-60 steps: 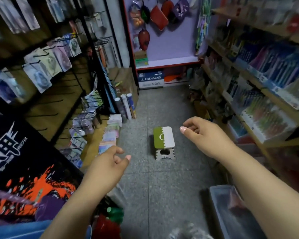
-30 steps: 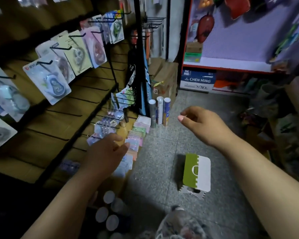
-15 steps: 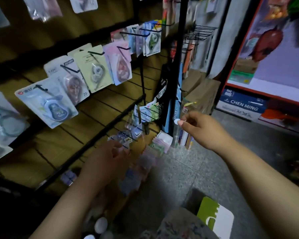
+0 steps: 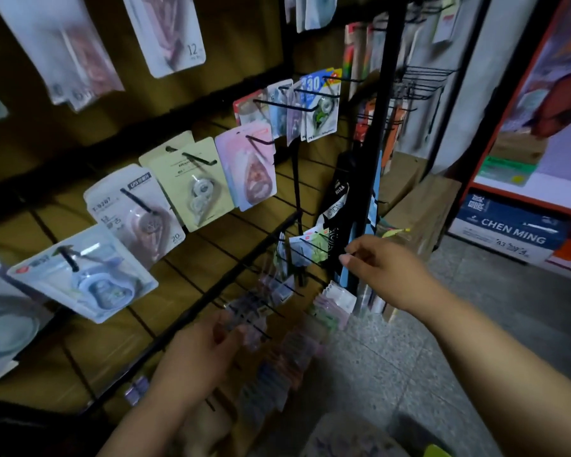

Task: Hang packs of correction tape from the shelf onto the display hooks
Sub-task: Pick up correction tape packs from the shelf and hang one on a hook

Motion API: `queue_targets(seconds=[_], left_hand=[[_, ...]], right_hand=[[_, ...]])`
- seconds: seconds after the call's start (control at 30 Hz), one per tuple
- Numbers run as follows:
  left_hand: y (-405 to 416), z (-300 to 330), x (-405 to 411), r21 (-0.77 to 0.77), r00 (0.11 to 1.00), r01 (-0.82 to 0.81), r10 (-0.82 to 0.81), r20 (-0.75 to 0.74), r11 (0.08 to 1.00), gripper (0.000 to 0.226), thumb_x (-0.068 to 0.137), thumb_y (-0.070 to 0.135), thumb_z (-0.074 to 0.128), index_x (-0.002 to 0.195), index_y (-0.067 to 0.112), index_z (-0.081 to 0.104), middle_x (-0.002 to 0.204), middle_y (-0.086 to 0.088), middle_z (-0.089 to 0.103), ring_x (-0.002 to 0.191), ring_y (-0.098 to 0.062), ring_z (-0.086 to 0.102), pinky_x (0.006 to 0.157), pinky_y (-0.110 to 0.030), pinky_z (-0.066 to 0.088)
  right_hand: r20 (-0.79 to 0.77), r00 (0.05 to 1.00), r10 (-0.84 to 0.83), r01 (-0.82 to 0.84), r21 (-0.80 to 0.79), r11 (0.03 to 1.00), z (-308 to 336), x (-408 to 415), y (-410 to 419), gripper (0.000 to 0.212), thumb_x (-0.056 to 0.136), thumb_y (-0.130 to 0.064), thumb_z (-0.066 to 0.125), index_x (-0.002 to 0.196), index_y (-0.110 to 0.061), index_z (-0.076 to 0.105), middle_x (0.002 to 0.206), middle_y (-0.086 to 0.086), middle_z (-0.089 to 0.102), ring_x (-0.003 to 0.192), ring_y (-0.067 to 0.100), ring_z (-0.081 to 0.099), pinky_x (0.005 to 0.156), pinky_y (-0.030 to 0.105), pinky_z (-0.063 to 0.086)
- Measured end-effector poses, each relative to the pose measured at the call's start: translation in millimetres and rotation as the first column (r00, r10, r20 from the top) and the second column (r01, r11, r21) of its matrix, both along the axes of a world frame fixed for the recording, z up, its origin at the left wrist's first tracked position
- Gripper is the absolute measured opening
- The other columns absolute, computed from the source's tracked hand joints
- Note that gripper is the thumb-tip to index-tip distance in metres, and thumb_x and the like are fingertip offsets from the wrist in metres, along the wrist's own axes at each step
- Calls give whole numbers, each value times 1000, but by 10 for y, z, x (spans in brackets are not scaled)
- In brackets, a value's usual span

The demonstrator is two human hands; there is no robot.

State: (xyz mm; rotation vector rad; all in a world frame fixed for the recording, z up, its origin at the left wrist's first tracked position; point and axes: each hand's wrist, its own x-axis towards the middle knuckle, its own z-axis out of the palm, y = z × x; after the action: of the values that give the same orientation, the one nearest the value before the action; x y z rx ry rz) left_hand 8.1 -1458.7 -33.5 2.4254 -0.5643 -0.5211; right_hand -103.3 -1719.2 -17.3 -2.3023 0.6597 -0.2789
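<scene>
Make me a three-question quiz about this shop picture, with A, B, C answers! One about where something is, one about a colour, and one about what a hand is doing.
1. Where is the CHEN MING box?
A. On the floor at the right
B. On a hook
C. In a hand

2. What colour is the card of the pack hanging between the white pack and the pink pack?
A. Red
B. Pale yellow
C. Black

3. What is the left hand doing?
A. Pointing at the ceiling
B. Holding a stool
C. Reaching into the low packs on the shelf

Answers: 1 A, it stands on the floor under the red-edged shelf. 2 B, its card is pale yellow. 3 C, its fingers are among the blurred low packs.
</scene>
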Motion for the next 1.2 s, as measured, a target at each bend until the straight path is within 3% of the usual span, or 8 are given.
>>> queue_targets(seconds=[0.07,0.17,0.3,0.53,0.67,0.87,1.0,1.2], left_hand=[[-50,1,141,-34,1000,-14,13,-9,999,5,92,35,60,97,33,59,74,5,69,59,-4,64,47,-17,46],[-111,16,357,-38,1000,-15,16,5,999,7,90,39,62,94,34,58,70,6,67,61,-9,65,60,-34,56],[-172,60,567,-3,998,-38,39,53,999,16,90,44,59,88,29,53,70,9,62,70,-12,63,60,-28,45],[-208,61,647,-29,971,-201,203,129,979,16,90,44,58,94,29,59,68,3,67,68,-10,62,62,-27,46],[-234,-11,506,-108,919,-382,390,64,918,15,88,43,62,94,29,61,74,2,71,76,-12,66,76,-32,53],[-153,-345,-166,-87,766,-639,643,23,764,11,88,35,66,95,28,61,76,2,73,75,-14,69,74,-40,54],[48,-448,-680,17,659,-752,749,68,659,19,89,37,64,106,34,57,82,4,72,77,-11,67,66,-24,47],[344,-582,-1262,55,510,-860,852,121,507,25,90,40,62,112,29,59,71,8,66,73,-12,61,57,-15,39]], right_hand=[[7,1000,2,-2,-13,1000,63,146,-43,30,92,-44,54,108,-19,58,81,-3,61,76,18,59,68,31,47],[34,999,16,-15,-28,999,123,331,-75,29,92,-43,54,110,-20,58,90,0,65,81,18,61,72,33,49],[20,996,92,-91,-30,995,162,585,-132,30,92,-45,54,108,-20,57,90,4,64,83,21,61,75,37,50],[-6,942,335,-335,-71,940,206,1247,-237,15,92,-47,52,94,-32,54,79,-8,53,71,9,52,57,21,35],[-90,856,509,-516,-111,849,190,1573,-290,33,95,-41,52,109,-12,60,103,9,61,93,21,58,77,33,47],[-147,659,737,-752,-100,652,-62,1864,-159,34,91,-45,55,100,-12,58,86,9,59,79,20,58,66,14,38],[-93,513,854,-856,-138,499,-141,1755,206,51,85,-54,58,128,-29,50,100,-13,47,93,5,50,79,21,38],[-85,120,989,-984,-143,107,-267,1299,1020,58,87,-58,50,139,-33,39,125,-7,53,113,11,53,91,29,45]])
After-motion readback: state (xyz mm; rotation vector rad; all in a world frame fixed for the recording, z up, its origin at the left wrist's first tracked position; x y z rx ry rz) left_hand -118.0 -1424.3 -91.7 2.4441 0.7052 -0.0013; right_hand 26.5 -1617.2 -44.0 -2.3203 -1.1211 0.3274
